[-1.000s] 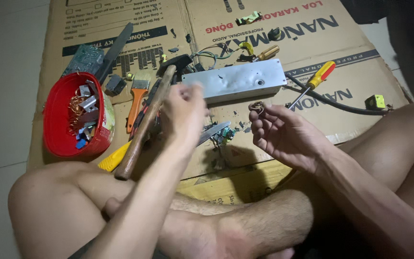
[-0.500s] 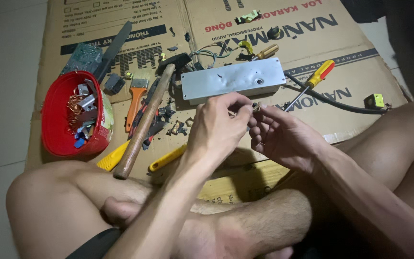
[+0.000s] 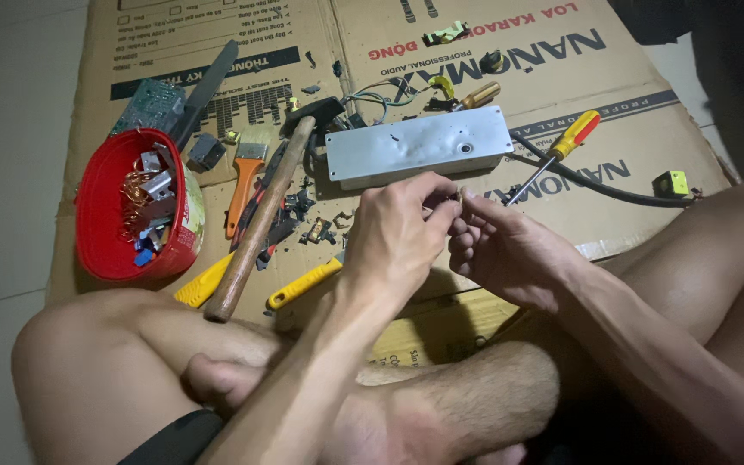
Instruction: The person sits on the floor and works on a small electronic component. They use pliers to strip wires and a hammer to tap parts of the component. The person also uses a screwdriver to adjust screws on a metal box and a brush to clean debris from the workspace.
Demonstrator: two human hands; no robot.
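— Our left hand (image 3: 393, 237) and right hand (image 3: 510, 254) meet in front of us, above our crossed legs. What do we make of the grip?

— The left hand's fingers are curled in, thumb and forefinger pinched on a small brownish part (image 3: 457, 198). The right hand's fingertips (image 3: 468, 200) touch the same piece from the other side, its other fingers folded loosely. So both hands are nearly closed on it. The part is too small for us to tell what it is.

— And where does it sit?

— Held in the air between the two hands, just in front of the grey metal box (image 3: 418, 146), which lies on the flattened cardboard (image 3: 561, 52).

— What do we see around the hands?

— Just below our left hand a yellow-handled tool (image 3: 303, 284) sticks out. Left of it lies a hammer (image 3: 269, 211) with a wooden handle, head pointing away from us, and beside that an orange-handled brush (image 3: 243, 185). Small dark bits lie scattered between the hammer and the box.

— Further out?

— A red bowl (image 3: 96, 241) of metal scraps stands at the far left, with a green circuit board (image 3: 150, 103) behind it. To the right, a screwdriver (image 3: 557, 155) with a yellow and red handle lies across a black cable (image 3: 613, 185), and a small yellow component (image 3: 672, 182) sits near the cardboard's edge.
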